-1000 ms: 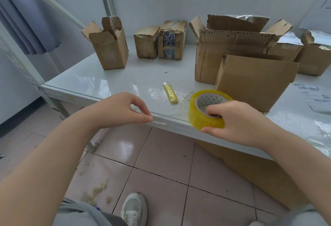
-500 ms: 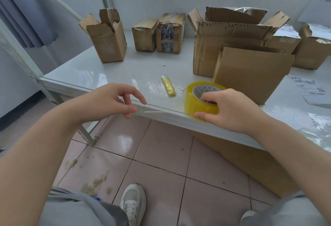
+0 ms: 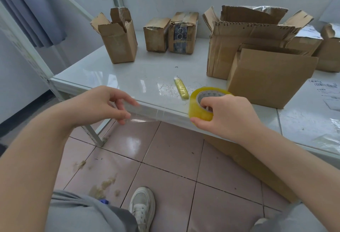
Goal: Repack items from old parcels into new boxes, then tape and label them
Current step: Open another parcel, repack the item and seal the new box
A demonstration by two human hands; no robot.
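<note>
1. The left hand (image 3: pixel 99 105) is held in front of the surface (image 3: pixel 128 73). The free end of a clear strip (image 3: pixel 147 115) is pinched between its thumb and fingers (image 3: pixel 122 116).
2. The roll (image 3: pixel 197 107) is gripped by the right hand (image 3: pixel 228 116), with fingers (image 3: pixel 206 103) hooked into the core and another digit pressed on the outer wall. The roll is held at the surface's front edge. Whether it touches that edge cannot be told.
3. Change: a second ago the hands were closer and no strip could be made out. Half a second ago only a thin line showed. Now a broad band is stretched taut between the hands, and the left hand has been drawn away leftward.
4. Judged meaning: taping is begun and a length is being paid out for a seam. The closed box (image 3: pixel 270 79) just behind the roll is the likely target. No tape is seen on it yet.
5. A yellow cutter (image 3: pixel 181 89) lies on the surface just left of the roll, and is probably needed to sever the strip.
6. Risk judged: a slack strip may fold onto itself.
7. A label sheet (image 3: pixel 323 86) lies far right, unused. Opened old cartons (image 3: pixel 239 47) stand behind.
</note>
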